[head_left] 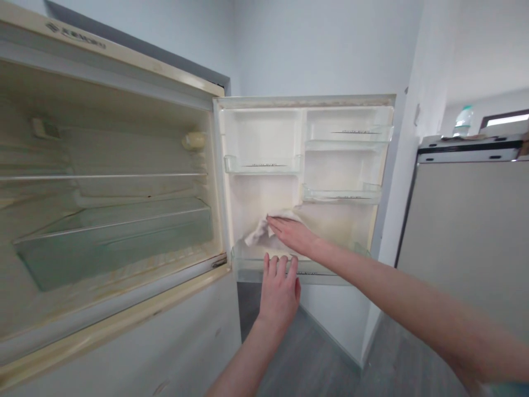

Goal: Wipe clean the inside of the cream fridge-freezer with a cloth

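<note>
My right hand (291, 234) presses a white cloth (259, 232) against the inner panel of the open fridge door (264, 193), its fingers stretched toward the left over the crumpled fabric. Part of the cloth is hidden under the hand. Just below, my left hand (279, 289) has its fingers bent over the rim of the lowest clear door shelf (318, 271). Its thumb is at the right, partly out of sight. Yellowish marks show on the door lining around the cloth.
To the left, the fridge compartment (136, 149) stands open, with a glass shelf (124, 176) and a clear drawer (119, 226). Upper door shelves (264, 165) sit above my hands. At right, a plastic bottle (463, 121) stands on a white appliance (467, 220).
</note>
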`<action>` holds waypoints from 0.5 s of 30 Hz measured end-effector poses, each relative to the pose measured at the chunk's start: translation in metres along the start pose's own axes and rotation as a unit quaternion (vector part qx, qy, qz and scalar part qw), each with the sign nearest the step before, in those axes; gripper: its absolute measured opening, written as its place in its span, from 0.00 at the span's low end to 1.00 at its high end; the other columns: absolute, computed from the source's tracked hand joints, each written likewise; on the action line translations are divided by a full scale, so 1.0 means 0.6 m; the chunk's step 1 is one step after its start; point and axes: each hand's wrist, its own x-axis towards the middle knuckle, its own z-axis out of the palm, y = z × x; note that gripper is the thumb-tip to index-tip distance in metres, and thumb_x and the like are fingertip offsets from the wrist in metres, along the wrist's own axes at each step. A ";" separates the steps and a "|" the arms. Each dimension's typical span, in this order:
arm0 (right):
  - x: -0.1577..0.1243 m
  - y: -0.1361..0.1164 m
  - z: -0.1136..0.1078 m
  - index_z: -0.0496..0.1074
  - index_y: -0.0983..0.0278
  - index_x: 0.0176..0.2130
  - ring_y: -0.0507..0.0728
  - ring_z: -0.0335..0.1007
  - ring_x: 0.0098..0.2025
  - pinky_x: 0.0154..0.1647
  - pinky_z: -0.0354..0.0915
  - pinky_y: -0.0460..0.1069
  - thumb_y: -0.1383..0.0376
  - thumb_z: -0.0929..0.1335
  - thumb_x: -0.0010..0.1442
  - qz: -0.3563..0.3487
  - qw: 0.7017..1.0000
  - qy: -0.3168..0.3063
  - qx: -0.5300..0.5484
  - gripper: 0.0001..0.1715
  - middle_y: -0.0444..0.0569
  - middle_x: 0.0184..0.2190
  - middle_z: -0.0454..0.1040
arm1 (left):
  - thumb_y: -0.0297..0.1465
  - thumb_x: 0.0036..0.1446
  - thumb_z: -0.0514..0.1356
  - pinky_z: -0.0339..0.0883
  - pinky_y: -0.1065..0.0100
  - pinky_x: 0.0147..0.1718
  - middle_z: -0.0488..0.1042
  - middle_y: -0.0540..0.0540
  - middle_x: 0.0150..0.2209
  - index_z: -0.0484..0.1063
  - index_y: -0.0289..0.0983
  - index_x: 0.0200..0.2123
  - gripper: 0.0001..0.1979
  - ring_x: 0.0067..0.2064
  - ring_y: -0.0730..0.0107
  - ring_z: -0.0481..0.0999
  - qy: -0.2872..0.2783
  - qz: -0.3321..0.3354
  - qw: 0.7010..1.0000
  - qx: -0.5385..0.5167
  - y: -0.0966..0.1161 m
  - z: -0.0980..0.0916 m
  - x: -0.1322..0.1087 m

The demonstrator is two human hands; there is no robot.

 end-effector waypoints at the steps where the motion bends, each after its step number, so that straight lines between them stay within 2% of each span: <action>1: 0.017 -0.008 -0.002 0.65 0.78 0.68 0.66 0.61 0.72 0.74 0.59 0.57 0.77 0.58 0.70 0.039 0.999 0.027 -0.020 0.31 0.67 0.72 0.59 | 0.26 0.57 0.64 0.64 0.36 0.68 0.73 0.40 0.51 0.71 0.34 0.60 0.26 0.56 0.47 0.71 -0.002 -0.001 1.000 0.000 0.000 0.000 0.000; 4: 0.069 -0.016 -0.019 0.55 0.82 0.73 0.70 0.53 0.75 0.75 0.56 0.63 0.78 0.56 0.68 0.172 0.976 0.122 -0.051 0.36 0.74 0.74 0.50 | 0.25 0.57 0.64 0.65 0.35 0.67 0.73 0.41 0.52 0.71 0.35 0.60 0.26 0.56 0.48 0.71 -0.004 -0.005 1.000 0.001 0.002 -0.001 0.000; 6: 0.096 -0.014 -0.030 0.51 0.84 0.73 0.72 0.49 0.76 0.74 0.55 0.66 0.77 0.56 0.68 0.218 0.961 0.159 -0.052 0.37 0.77 0.74 0.49 | 0.25 0.57 0.63 0.64 0.35 0.68 0.72 0.41 0.52 0.70 0.35 0.60 0.26 0.56 0.48 0.71 -0.002 -0.010 1.000 -0.006 0.003 -0.002 -0.001; 9: 0.125 -0.009 -0.034 0.53 0.85 0.72 0.72 0.48 0.76 0.75 0.52 0.66 0.75 0.56 0.69 0.183 0.968 0.166 -0.052 0.36 0.77 0.73 0.50 | 0.26 0.57 0.64 0.63 0.35 0.68 0.72 0.41 0.51 0.70 0.35 0.60 0.26 0.57 0.48 0.70 0.000 -0.014 1.000 -0.018 0.004 -0.001 0.000; 12: 0.159 -0.010 -0.032 0.60 0.80 0.71 0.67 0.51 0.76 0.78 0.51 0.60 0.75 0.55 0.69 0.105 0.980 0.162 -0.055 0.34 0.69 0.73 0.55 | 0.26 0.57 0.64 0.64 0.34 0.68 0.72 0.41 0.51 0.70 0.35 0.60 0.26 0.56 0.49 0.70 0.006 -0.007 1.000 -0.019 0.002 0.002 -0.001; 15: 0.195 -0.011 -0.035 0.66 0.78 0.68 0.64 0.54 0.74 0.77 0.52 0.56 0.75 0.55 0.71 0.073 0.982 0.165 -0.061 0.31 0.65 0.72 0.59 | 0.26 0.57 0.64 0.65 0.34 0.67 0.72 0.40 0.52 0.70 0.35 0.60 0.26 0.56 0.49 0.69 0.018 0.000 1.000 -0.010 -0.001 0.003 -0.004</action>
